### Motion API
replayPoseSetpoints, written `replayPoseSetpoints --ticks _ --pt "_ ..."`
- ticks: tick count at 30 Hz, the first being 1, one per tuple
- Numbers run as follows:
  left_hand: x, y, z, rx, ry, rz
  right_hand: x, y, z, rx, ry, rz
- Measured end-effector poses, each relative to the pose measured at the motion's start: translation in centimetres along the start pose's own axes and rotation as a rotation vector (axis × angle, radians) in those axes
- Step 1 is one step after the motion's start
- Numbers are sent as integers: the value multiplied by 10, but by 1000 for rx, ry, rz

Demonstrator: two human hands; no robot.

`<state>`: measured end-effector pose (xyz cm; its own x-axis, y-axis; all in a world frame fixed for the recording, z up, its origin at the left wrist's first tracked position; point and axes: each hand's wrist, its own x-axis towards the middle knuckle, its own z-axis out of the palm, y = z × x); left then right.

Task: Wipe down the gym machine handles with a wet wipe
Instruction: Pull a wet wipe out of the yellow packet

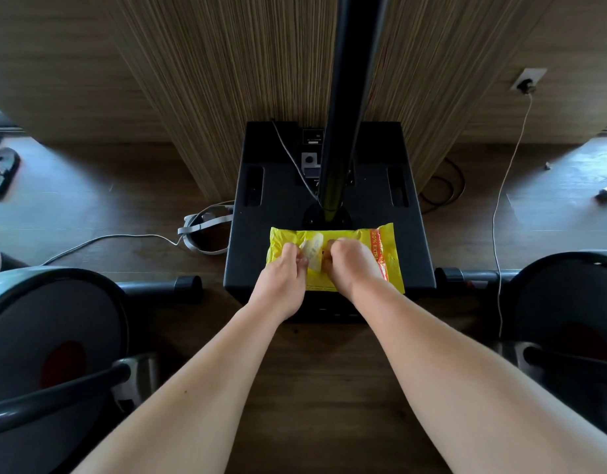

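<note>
A yellow wet wipe pack (pixel 360 236) with red lettering lies flat on a black box (pixel 411 234) in front of me. Its pale sticker flap (pixel 312 251) is peeled up at the pack's middle. My left hand (pixel 284 278) pinches the flap from the left. My right hand (pixel 351 268) rests on the pack beside the opening, fingers curled down into it. Whether a wipe is between those fingers is hidden. Parts of black gym machines stand at the lower left (pixel 52 340) and lower right (pixel 569 302); no handles are in view.
A black pole (pixel 343 107) rises from the box toward me. White cables (pixel 117 238) and a grey strap (pixel 199 227) lie on the wooden floor. A second cable (pixel 500 200) runs from a wall socket (pixel 527 80). Sandals (pixel 1 169) sit far left.
</note>
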<state>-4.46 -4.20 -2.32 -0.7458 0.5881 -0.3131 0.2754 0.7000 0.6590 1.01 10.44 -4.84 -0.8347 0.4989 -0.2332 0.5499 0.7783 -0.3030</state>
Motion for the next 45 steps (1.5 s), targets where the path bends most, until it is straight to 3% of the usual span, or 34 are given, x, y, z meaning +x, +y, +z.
replayPoseSetpoints --ticks 16,20,29,35,39,45 --pt "1 11 1 114 -57 38 -19 3 -15 242 44 -33" --pt "1 12 2 120 -75 27 -25 4 -15 329 -33 -6" --pt "-1 10 5 139 -69 35 -15 0 -14 336 73 94" --pt "-5 13 7 173 -109 62 -17 3 -17 178 -19 13" --pt "-5 15 7 171 -106 46 -14 5 -20 178 37 -27" --pt "-2 21 8 210 -59 10 -15 12 -26 376 159 115"
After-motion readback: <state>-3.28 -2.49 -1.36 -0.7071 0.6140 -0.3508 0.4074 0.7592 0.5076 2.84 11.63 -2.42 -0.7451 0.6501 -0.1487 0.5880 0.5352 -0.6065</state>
